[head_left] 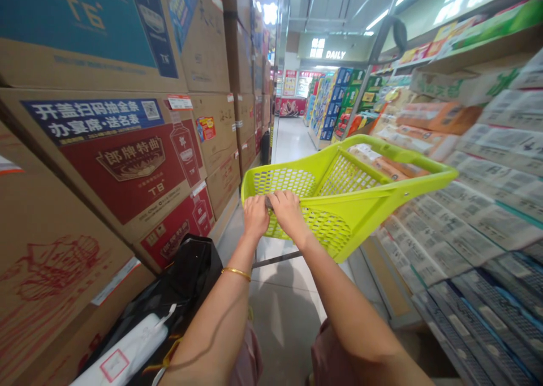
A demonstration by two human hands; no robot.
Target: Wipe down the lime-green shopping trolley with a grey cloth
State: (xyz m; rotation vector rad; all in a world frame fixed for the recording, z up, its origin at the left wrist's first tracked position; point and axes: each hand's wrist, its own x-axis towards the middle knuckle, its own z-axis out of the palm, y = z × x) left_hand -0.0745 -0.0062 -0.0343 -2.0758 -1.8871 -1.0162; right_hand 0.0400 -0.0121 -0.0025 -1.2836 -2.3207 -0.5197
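Observation:
A lime-green plastic shopping cart stands angled across the aisle in front of me, its basket sides perforated. My left hand is closed over its near rim, fingers curled over the top. Close beside it, my right hand grips the same rim with its fingers wrapped over. A short dark piece of the rim shows between the two hands. Through the basket, no goods can be made out clearly. On my left forearm is a thin gold bracelet. A black bag with a white item lies by my left arm.
Stacked cardboard cartons wall the left side. Packaged goods fill the shelves on the right, close to the cart. Tiled floor runs ahead past a display of blue and green boxes. A grey post rises behind the cart.

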